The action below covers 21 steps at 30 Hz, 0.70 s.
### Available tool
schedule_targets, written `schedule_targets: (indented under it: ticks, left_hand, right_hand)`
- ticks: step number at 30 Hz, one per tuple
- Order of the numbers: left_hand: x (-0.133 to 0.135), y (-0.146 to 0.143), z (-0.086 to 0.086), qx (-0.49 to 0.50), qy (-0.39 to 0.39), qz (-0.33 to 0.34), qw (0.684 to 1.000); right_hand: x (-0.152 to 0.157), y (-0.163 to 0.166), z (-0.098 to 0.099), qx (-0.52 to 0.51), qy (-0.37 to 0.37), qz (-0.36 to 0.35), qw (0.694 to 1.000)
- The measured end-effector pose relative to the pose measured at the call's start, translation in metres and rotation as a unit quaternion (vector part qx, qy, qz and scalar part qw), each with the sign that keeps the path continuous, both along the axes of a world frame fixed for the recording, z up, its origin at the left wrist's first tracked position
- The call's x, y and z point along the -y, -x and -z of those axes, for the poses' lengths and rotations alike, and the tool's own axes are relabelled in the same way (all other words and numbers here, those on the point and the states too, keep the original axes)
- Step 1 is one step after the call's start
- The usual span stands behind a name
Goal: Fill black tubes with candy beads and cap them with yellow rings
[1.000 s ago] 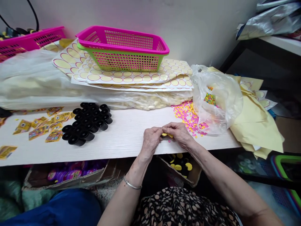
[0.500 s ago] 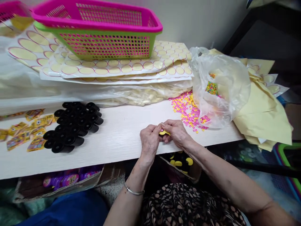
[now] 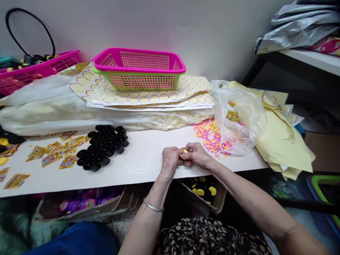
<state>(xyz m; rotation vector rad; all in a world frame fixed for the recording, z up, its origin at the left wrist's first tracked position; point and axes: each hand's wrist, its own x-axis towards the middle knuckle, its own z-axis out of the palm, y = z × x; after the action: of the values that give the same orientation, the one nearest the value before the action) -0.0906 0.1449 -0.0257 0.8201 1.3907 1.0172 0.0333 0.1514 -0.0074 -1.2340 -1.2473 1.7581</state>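
Close together over the table's front edge, my left hand (image 3: 171,159) and my right hand (image 3: 196,155) are both closed on one small yellow round cap (image 3: 185,151). Fingers cover most of the cap, so only a bit of its yellow face shows. Just beyond my right hand lie many small pink and yellow beads (image 3: 209,136). A cluster of black cylindrical containers (image 3: 103,147) stands to the left of my left hand. Below the table edge, a cardboard box (image 3: 219,203) holds yellow and black round pieces.
A pink basket stacked in a green one (image 3: 146,83) sits on sticker sheets (image 3: 195,101) at the back. Yellow printed packets (image 3: 53,156) lie at left. On the right are a clear plastic bag (image 3: 240,124) and yellow paper (image 3: 287,141). Purple items (image 3: 87,202) fill a box below.
The camera view has tilted up and shifted left, showing more wall and packets. My hands stay together on the cap, which shows less yellow between the fingers now.
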Motion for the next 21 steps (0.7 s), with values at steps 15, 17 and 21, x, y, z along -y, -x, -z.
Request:
schedule_targets:
  ticks: [15, 17, 21]
  left_hand:
    - [0.05, 0.009, -0.015, -0.086, -0.265, 0.177, 0.944]
    - [0.058, 0.002, -0.015, -0.125, -0.297, 0.167, 0.932]
    - [0.075, -0.004, -0.017, -0.109, -0.341, 0.155, 0.921]
  right_hand:
    - [0.058, -0.027, -0.009, 0.0, -0.095, 0.039, 0.995]
    - [0.07, -0.037, -0.01, -0.005, -0.125, 0.032, 0.992]
    - [0.09, -0.06, -0.001, -0.129, -0.085, -0.014, 0.988]
